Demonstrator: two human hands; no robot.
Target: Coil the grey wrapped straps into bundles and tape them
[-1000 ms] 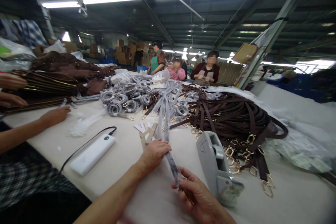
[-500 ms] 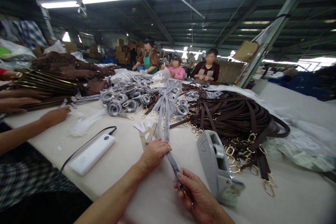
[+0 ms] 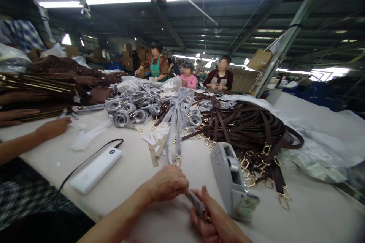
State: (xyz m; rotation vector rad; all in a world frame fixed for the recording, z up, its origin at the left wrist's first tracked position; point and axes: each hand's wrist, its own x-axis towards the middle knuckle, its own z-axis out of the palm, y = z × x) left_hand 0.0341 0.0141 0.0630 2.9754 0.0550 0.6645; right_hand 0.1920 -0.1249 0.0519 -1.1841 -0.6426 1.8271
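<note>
Near the table's front edge, my left hand is closed on one end of a plastic-wrapped strap. My right hand grips the folded part of that strap, with gold metal showing between the fingers. Beyond my left hand, more wrapped straps trail forward, one ending in a gold ring. Paper strips lie left of them. A grey tape dispenser stands just right of my right hand.
Coiled wrapped straps and a heap of brown straps cover the table's middle and right. A white power bank with a cable lies left. Another person's hand rests at the left; people work across the table.
My left hand has come nearer, down toward my right hand, and the strap between them is shorter. The wrapped straps beyond are now free of my left hand. The view has shifted slightly.
</note>
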